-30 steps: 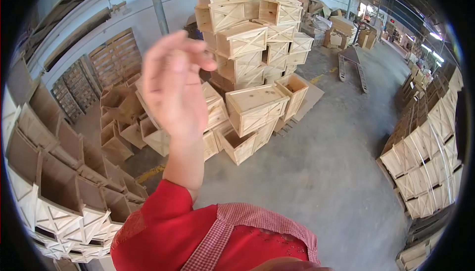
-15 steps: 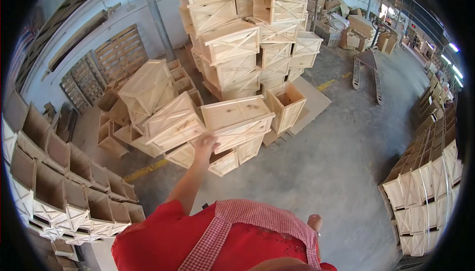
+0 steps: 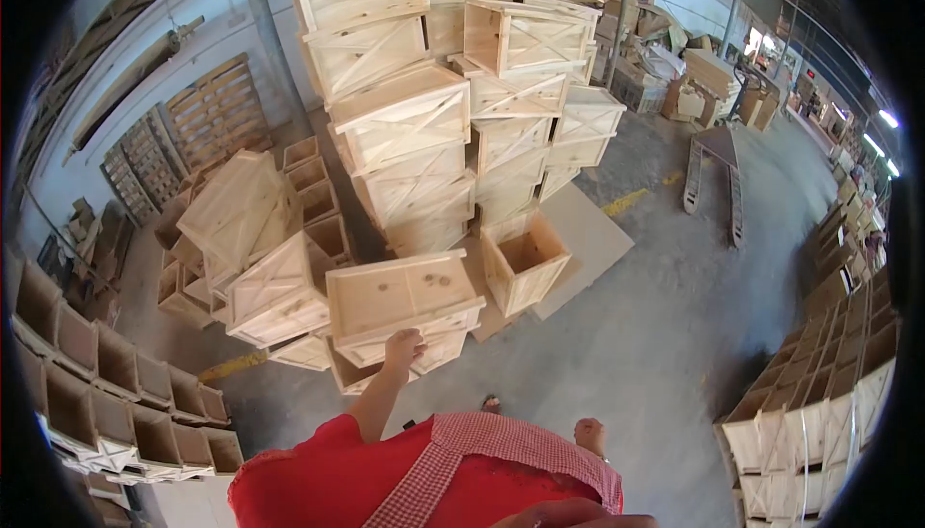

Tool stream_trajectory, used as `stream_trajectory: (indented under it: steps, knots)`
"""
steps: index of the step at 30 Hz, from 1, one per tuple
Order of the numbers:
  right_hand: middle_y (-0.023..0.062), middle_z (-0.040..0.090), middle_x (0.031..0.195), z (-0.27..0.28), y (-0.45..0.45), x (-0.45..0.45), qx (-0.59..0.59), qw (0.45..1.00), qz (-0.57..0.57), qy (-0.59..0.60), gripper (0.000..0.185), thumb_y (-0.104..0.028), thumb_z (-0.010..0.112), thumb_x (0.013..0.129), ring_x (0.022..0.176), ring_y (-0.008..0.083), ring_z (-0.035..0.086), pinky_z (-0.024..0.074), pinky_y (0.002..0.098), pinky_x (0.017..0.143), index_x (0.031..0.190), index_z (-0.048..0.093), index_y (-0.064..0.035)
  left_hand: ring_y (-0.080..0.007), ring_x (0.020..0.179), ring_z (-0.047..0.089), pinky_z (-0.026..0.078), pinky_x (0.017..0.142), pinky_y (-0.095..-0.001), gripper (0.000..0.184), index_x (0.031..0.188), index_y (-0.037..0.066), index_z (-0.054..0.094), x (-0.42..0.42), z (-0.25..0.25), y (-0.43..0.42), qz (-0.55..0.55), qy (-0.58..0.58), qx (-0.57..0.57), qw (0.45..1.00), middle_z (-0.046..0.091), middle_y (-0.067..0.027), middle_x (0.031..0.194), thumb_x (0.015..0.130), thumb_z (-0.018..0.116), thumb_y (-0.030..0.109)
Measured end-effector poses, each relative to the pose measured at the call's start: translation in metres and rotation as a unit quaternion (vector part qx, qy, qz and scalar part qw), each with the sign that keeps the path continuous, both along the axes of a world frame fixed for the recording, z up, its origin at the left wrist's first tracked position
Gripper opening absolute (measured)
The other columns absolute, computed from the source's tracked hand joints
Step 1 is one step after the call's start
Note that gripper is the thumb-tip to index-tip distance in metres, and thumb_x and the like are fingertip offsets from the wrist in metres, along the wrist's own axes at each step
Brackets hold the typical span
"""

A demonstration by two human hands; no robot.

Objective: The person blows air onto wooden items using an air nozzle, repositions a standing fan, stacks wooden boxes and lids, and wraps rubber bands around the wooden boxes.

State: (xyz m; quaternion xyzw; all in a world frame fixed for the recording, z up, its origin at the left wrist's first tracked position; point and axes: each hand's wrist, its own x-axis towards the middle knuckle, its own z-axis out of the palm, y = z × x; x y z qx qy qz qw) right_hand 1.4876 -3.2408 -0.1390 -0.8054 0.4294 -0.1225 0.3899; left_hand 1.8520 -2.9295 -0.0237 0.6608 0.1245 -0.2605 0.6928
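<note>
My left hand (image 3: 405,346) is in front of a pale wooden crate (image 3: 403,295), by its near lower edge, fingers curled in; no grip on the wood shows. That crate lies on top of other crates, its broad plank face with several knots turned up. Out to the right, away from the crates, my right hand (image 3: 590,436) hangs over the floor in a loose fist with nothing visible in it. Left of the nearest crate, another crate with cross-braced sides (image 3: 277,299) leans at an angle. An open-topped crate (image 3: 525,260) stands to the right on a cardboard sheet (image 3: 590,244).
Behind rises a tall stack of crates (image 3: 409,133). Rows of open crates (image 3: 116,364) line the left, and strapped crates (image 3: 814,432) stand at the right. A pallet jack (image 3: 713,157) rests on the concrete floor (image 3: 646,335). Wooden pallets (image 3: 220,109) lean against the back wall.
The view has turned, shifting the crates left and lower in the picture. My left hand has moved rightward along the near crate's front, from its left corner toward its middle.
</note>
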Motion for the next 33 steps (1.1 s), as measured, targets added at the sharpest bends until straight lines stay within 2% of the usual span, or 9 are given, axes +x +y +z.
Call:
stream_trajectory:
  steps: [6, 8, 12, 16, 18, 21, 24, 28, 33]
  knots:
    - [0.0167, 0.064, 0.070, -0.007, -0.098, 0.056, 0.005, 0.999, 0.025, -0.043, 0.015, -0.016, 0.059, 0.077, 0.066, 0.0304, 0.064, 0.0498, 0.0375, 0.060, 0.079, 0.064, -0.0019, -0.0166, 0.078, 0.061, 0.048, 0.070, -0.0310, 0.023, 0.103, 0.009, 0.055, 0.047, 0.013, -0.066, 0.041, -0.010, -0.004, 0.999, 0.060, -0.0035, 0.088, 0.081, 0.059, 0.015]
    - [0.0168, 0.064, 0.071, 0.015, -0.116, 0.087, 0.018, 1.000, 0.011, 0.023, 0.017, -0.018, 0.059, 0.077, 0.067, 0.0299, 0.064, 0.0501, 0.0374, 0.061, 0.080, 0.065, -0.0019, -0.0167, 0.078, 0.061, 0.048, 0.070, -0.0314, 0.023, 0.103, 0.009, 0.055, 0.058, 0.010, -0.073, 0.054, -0.008, -0.005, 0.998, 0.060, -0.0037, 0.088, 0.081, 0.059, 0.015]
    - [0.0170, 0.065, 0.072, -0.043, -0.161, 0.124, 0.043, 0.998, 0.047, -0.003, 0.018, -0.019, 0.059, 0.077, 0.068, 0.0297, 0.064, 0.0505, 0.0371, 0.062, 0.081, 0.065, -0.0023, -0.0191, 0.079, 0.062, 0.048, 0.069, -0.0311, 0.024, 0.105, 0.006, 0.053, 0.060, 0.019, -0.083, 0.122, 0.012, -0.002, 0.992, 0.059, -0.0055, 0.088, 0.082, 0.057, 0.011]
    - [0.0163, 0.065, 0.074, -0.037, -0.204, 0.169, 0.062, 0.990, 0.127, -0.018, 0.018, -0.020, 0.059, 0.077, 0.068, 0.0310, 0.064, 0.0508, 0.0378, 0.063, 0.081, 0.067, -0.0036, -0.0184, 0.077, 0.061, 0.048, 0.068, -0.0304, 0.025, 0.106, 0.007, 0.052, 0.050, 0.013, -0.096, 0.187, 0.017, -0.002, 0.982, 0.059, -0.0055, 0.087, 0.082, 0.057, 0.011]
    - [0.0167, 0.065, 0.074, -0.046, -0.236, 0.195, 0.044, 0.985, 0.166, -0.014, 0.019, -0.020, 0.059, 0.077, 0.069, 0.0313, 0.063, 0.0506, 0.0384, 0.064, 0.080, 0.066, -0.0023, -0.0185, 0.078, 0.061, 0.049, 0.067, -0.0309, 0.021, 0.101, 0.008, 0.054, 0.046, 0.013, -0.107, 0.238, 0.015, -0.009, 0.971, 0.059, -0.0050, 0.086, 0.081, 0.057, 0.012]
    - [0.0159, 0.065, 0.069, -0.010, -0.275, 0.231, -0.033, 0.978, 0.207, 0.004, 0.018, -0.016, 0.058, 0.077, 0.064, 0.0267, 0.065, 0.0510, 0.0353, 0.059, 0.082, 0.066, -0.0006, -0.0183, 0.076, 0.061, 0.048, 0.066, -0.0300, 0.019, 0.099, 0.007, 0.054, 0.032, 0.016, -0.129, 0.263, 0.035, -0.013, 0.964, 0.057, -0.0047, 0.086, 0.080, 0.058, 0.011]
    - [0.0173, 0.064, 0.069, 0.013, -0.308, 0.256, -0.048, 0.981, 0.184, -0.032, 0.017, -0.017, 0.058, 0.077, 0.066, 0.0302, 0.064, 0.0510, 0.0369, 0.061, 0.078, 0.067, -0.0023, -0.0186, 0.076, 0.061, 0.048, 0.066, -0.0305, 0.018, 0.096, 0.008, 0.055, 0.026, 0.023, -0.153, 0.265, 0.046, -0.004, 0.963, 0.057, -0.0049, 0.086, 0.079, 0.058, 0.010]
    - [0.0163, 0.064, 0.069, -0.009, -0.339, 0.275, -0.060, 0.978, 0.194, -0.046, 0.017, -0.018, 0.059, 0.076, 0.066, 0.0300, 0.064, 0.0510, 0.0375, 0.061, 0.078, 0.067, -0.0023, -0.0202, 0.077, 0.061, 0.049, 0.067, -0.0320, 0.020, 0.099, 0.007, 0.055, 0.029, 0.023, -0.173, 0.280, 0.048, -0.007, 0.959, 0.058, -0.0061, 0.087, 0.079, 0.058, 0.010]
    - [0.0178, 0.064, 0.075, -0.019, -0.333, 0.280, -0.070, 0.969, 0.235, -0.014, 0.017, -0.019, 0.057, 0.076, 0.072, 0.0357, 0.062, 0.0507, 0.0419, 0.065, 0.077, 0.065, -0.0049, -0.0207, 0.077, 0.062, 0.049, 0.066, -0.0316, 0.023, 0.101, 0.006, 0.055, 0.029, 0.021, -0.180, 0.279, 0.043, -0.013, 0.959, 0.059, -0.0067, 0.087, 0.079, 0.059, 0.010]
